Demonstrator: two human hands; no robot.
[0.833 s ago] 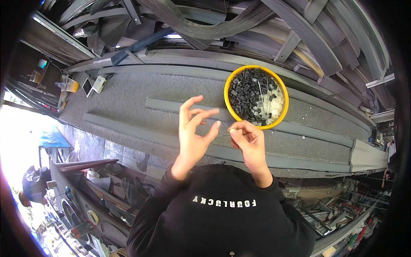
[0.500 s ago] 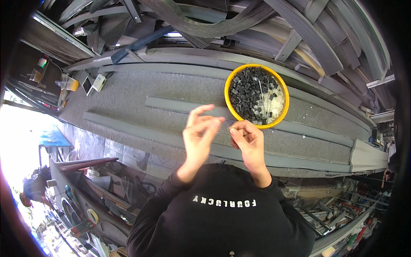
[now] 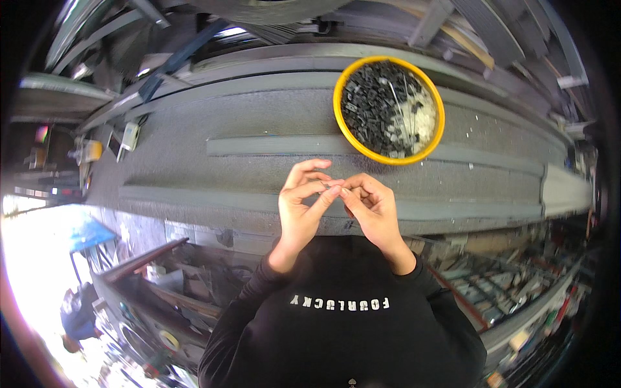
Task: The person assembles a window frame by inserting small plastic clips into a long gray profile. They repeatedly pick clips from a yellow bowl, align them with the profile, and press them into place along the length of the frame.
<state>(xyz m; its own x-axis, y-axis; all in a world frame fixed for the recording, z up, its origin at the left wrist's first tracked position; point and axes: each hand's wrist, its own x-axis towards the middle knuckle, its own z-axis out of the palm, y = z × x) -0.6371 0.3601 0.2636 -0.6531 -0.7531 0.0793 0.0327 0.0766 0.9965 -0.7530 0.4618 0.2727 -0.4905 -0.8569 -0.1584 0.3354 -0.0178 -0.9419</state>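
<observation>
My left hand (image 3: 301, 205) and my right hand (image 3: 375, 210) meet in front of my chest, fingertips touching. Thumb and forefinger of the left are pinched together, its other fingers loosely raised. The right thumb presses against its bent forefinger at the same spot. Whatever small thing sits between the tips is too tiny to make out. Beyond the right hand stands a round yellow-rimmed tub (image 3: 442, 116). Small black plastic pieces (image 3: 369, 97) fill most of it, with whitish pieces (image 3: 424, 119) on its right side. Thin rods (image 3: 396, 100) lie across both.
Long grey strips (image 3: 272, 145) run along the grey worktop (image 3: 194, 165). A small white device (image 3: 129, 137) lies at its left end, a pale cover (image 3: 566, 191) at the right. Metal profiles (image 3: 430, 22) crowd the back. Another person (image 3: 79, 310) is at lower left.
My fingertips, apart before, have come together; the right hand has moved left to the left one. The view has shifted, so the tub appears higher.
</observation>
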